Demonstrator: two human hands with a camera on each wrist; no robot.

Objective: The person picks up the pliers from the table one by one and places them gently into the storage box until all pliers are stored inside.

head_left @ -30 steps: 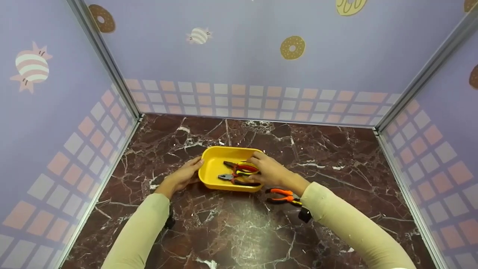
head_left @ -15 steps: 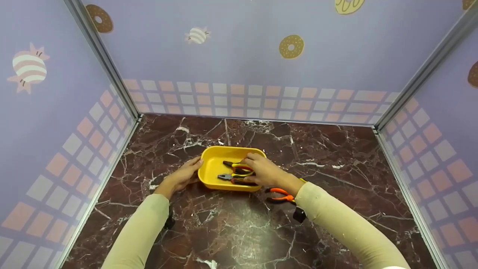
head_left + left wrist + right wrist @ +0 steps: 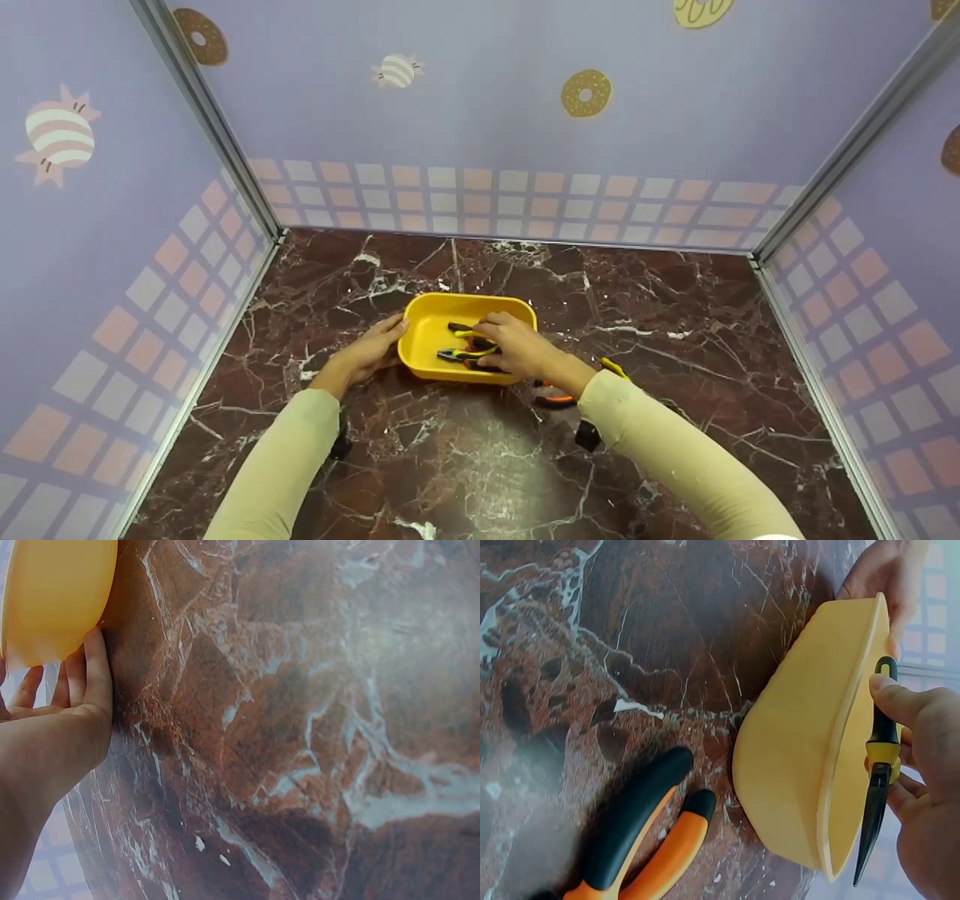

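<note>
A yellow plastic box [image 3: 422,330] stands on the marbled surface. At its left end my left hand [image 3: 369,351] holds the rim, with fingers along the outer wall in the left wrist view. My right hand [image 3: 517,345] is over the box's right half. In the right wrist view it grips long-nose pliers [image 3: 883,742] with black and yellow handles, their dark jaws pointing back towards the wrist. Below that hand, other pliers [image 3: 452,355] with a grey head lie in the box, partly hidden by the hand and the held tool.
Orange and black pliers [image 3: 667,840] lie on the surface right of the box, partly under my right forearm in the head view. A yellow piece [image 3: 613,366] shows beside my right wrist. Patterned panels [image 3: 480,112] enclose the back and both sides.
My right hand has moved left and slightly down over the box with the long-nose pliers, covering more of the pliers inside. The left hand and the box have stayed in place.
</note>
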